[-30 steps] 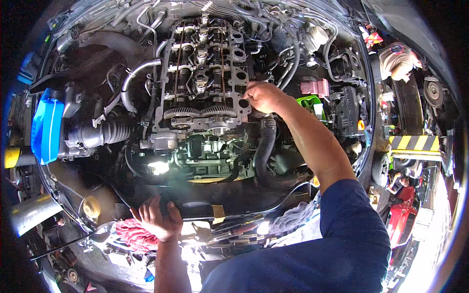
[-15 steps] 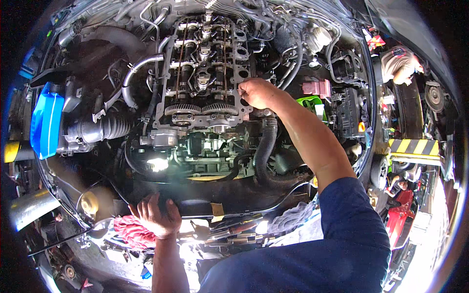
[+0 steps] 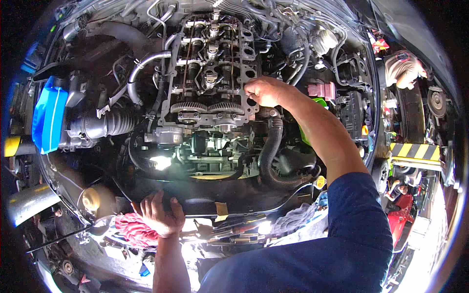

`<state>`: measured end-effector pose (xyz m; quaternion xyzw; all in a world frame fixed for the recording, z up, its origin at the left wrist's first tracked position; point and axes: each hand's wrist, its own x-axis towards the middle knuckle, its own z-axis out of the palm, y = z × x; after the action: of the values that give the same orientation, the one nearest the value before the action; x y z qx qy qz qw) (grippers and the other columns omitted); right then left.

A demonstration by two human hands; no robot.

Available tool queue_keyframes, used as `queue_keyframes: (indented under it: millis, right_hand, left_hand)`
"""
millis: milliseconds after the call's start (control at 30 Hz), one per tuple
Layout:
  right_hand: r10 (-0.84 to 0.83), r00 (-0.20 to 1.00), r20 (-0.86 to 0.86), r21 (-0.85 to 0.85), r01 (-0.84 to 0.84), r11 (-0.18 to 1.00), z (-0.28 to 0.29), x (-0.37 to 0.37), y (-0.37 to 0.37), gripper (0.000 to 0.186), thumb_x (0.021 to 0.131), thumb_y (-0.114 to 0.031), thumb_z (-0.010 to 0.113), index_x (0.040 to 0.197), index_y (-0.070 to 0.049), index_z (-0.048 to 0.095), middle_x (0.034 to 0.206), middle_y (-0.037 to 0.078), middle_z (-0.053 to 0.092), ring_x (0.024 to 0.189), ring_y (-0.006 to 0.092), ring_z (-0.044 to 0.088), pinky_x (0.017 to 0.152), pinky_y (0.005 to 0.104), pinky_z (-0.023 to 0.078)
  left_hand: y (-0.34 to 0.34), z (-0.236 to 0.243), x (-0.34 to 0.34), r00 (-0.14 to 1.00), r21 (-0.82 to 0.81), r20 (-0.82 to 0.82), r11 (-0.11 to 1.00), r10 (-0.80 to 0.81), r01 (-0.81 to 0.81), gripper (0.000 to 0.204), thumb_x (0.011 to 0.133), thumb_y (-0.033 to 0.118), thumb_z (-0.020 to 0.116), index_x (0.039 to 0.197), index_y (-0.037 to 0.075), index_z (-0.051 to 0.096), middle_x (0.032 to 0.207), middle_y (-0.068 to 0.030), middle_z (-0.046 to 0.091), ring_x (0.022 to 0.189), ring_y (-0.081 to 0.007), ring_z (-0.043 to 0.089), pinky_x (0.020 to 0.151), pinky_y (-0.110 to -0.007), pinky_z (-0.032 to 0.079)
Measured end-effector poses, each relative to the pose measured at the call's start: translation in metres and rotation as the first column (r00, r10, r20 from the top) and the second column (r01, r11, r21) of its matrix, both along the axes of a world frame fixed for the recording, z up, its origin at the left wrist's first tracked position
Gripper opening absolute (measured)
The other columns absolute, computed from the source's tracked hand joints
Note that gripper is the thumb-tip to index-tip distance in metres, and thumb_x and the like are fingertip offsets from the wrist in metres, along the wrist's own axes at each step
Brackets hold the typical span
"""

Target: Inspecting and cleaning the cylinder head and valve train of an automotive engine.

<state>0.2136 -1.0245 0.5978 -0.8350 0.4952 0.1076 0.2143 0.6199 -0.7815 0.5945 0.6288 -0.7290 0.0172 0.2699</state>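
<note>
An opened engine's cylinder head [image 3: 170,97] lies exposed ahead of me, with two camshaft gears [image 3: 189,107] side by side at its near end. My right hand [image 3: 264,92] reaches to the head's right edge, beside the round ports. Its fingers are pinched together there, and whatever they may hold is hidden. My left hand [image 3: 160,213] rests on the dark front panel [image 3: 195,195] of the engine bay, fingers spread, holding nothing. Just below it lies a red cloth [image 3: 137,229].
A blue container [image 3: 50,117] stands at the left. A thick black hose [image 3: 271,146] rises near my right forearm. Several hand tools [image 3: 239,235] and a grey cloth [image 3: 295,219] lie along the front. Another person's arm [image 3: 405,73] shows at the far right.
The view has shifted slightly, moving the engine a little to the right in the picture. My right hand stays pinched at the head's edge; my left hand keeps its place on the panel.
</note>
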Motion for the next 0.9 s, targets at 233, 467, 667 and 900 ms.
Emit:
queue_keyframes:
  millis: [233,467,667,900]
  right_hand:
    - [0.084,0.996,-0.003,-0.079,-0.084,0.993,-0.001,-0.004,0.003,0.007,0.088,-0.013,0.06,0.091,-0.007,0.061,0.092,0.013,0.063,0.089,0.0324,0.065,0.075,0.0441,0.053]
    - [-0.165,0.936,-0.31,0.139,0.217,0.966,0.011,-0.023,0.012,0.018,0.085,-0.019,0.063,0.097,-0.006,0.063,0.096,0.016,0.067,0.091,0.0353,0.065,0.079,0.0449,0.052]
    - [-0.53,0.846,0.049,0.238,0.506,0.829,0.003,-0.016,0.013,0.046,0.086,-0.044,0.069,0.101,-0.001,0.066,0.097,0.021,0.068,0.09,0.0303,0.066,0.081,0.0417,0.051]
    - [-0.572,0.819,0.038,0.241,0.548,0.801,-0.013,-0.014,0.001,0.042,0.083,-0.04,0.075,0.104,-0.004,0.069,0.103,0.017,0.07,0.094,0.0288,0.066,0.084,0.0409,0.05]
  left_hand:
    - [0.0,0.001,0.001,0.999,-0.003,-0.03,1.0,-0.013,0.013,0.031,0.082,0.029,0.06,0.104,0.007,0.063,0.09,-0.0087,0.065,0.085,-0.0282,0.061,0.109,-0.058,0.027]
    - [0.001,0.003,0.0,1.0,0.036,-0.001,0.999,-0.009,0.009,0.031,0.084,0.031,0.06,0.102,0.007,0.063,0.091,-0.0088,0.065,0.086,-0.0291,0.061,0.11,-0.057,0.024]
    - [0.001,0.002,-0.001,0.999,0.042,-0.045,0.999,-0.016,0.018,0.032,0.084,0.033,0.06,0.103,0.007,0.064,0.093,-0.0096,0.066,0.088,-0.0304,0.061,0.11,-0.057,0.025]
    - [0.0,0.002,-0.001,1.0,0.015,-0.02,1.0,-0.002,0.002,0.032,0.085,0.034,0.059,0.102,0.007,0.064,0.093,-0.0102,0.066,0.088,-0.0308,0.061,0.109,-0.058,0.026]
